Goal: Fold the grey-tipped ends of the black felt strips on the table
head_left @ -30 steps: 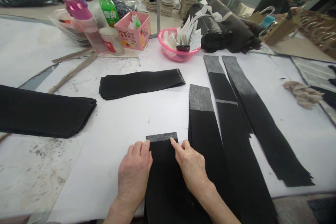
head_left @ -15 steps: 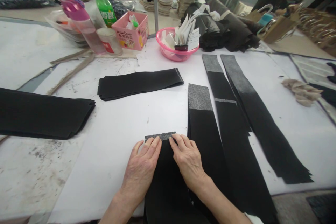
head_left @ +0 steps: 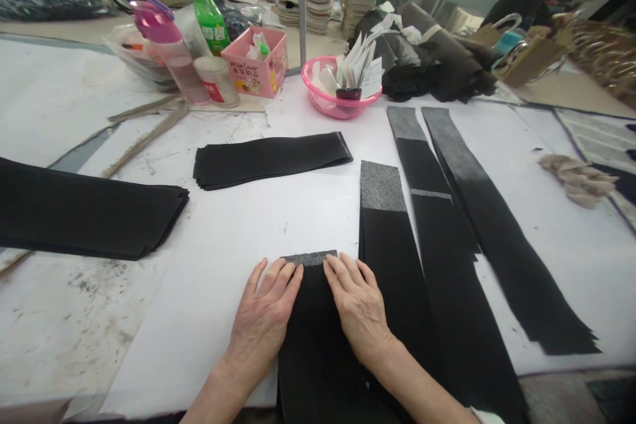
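Note:
A long black fabric piece point(head_left: 315, 338) with a narrow grey top edge lies on the white tabletop point(head_left: 199, 305) at the bottom centre. My left hand point(head_left: 264, 308) rests with its fingertips on the piece's upper left corner, fingers slightly apart. On the upper right corner lie the fingertips of my right hand point(head_left: 358, 301), its fingers spread flat. Neither hand grips anything. Just right of my right hand is a black strip point(head_left: 392, 265) with a grey end. Two more strip piles, a middle one point(head_left: 432, 225) and a right one point(head_left: 497, 212), lie beyond it.
Black stacks lie at the left point(head_left: 84, 212) and upper middle point(head_left: 273, 158). Behind them stand a pink bottle point(head_left: 173, 53), a green bottle point(head_left: 209, 16), a pink box point(head_left: 256, 63) and a pink basin point(head_left: 338, 106). Dark rolls point(head_left: 432, 59) lie behind; people are at the far side.
The whole view has shifted a little, so the table items appear slightly further right. Both hands stay at the top edge of the black piece, the fingers of my right hand spread slightly more.

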Motion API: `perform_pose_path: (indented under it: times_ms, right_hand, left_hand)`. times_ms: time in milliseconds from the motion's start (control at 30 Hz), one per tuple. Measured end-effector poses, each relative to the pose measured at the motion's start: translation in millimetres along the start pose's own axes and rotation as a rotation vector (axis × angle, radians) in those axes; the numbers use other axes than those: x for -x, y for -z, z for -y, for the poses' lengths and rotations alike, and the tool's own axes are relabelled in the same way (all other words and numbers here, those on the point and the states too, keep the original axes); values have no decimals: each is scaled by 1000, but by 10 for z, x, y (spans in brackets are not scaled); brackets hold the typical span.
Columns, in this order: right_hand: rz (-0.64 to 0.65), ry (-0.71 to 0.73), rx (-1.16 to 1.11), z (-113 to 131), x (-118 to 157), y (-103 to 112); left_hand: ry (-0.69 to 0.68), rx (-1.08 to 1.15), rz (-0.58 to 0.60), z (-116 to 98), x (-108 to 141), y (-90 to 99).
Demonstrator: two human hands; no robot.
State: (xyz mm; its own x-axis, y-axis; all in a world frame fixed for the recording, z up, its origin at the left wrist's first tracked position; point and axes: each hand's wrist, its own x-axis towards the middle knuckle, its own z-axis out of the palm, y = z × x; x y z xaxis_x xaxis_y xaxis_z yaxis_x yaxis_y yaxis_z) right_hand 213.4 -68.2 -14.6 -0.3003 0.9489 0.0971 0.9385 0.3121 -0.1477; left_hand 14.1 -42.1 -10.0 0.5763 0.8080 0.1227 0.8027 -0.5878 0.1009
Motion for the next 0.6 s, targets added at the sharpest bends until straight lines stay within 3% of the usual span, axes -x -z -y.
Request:
perform_pose_path:
  times_ms: [267,433,600]
  right_hand:
    - [-117,-109,-15,-97,14,32]
    - [-89,-112,-79,-228,-59,294]
    - [23,18,-118,-198,-383,424]
  left_hand:
    - [-33,36,-80,128,61,4]
    - [-44,173,-66,223,9,-1]
    - [-2,191,-94,244,-26,31]
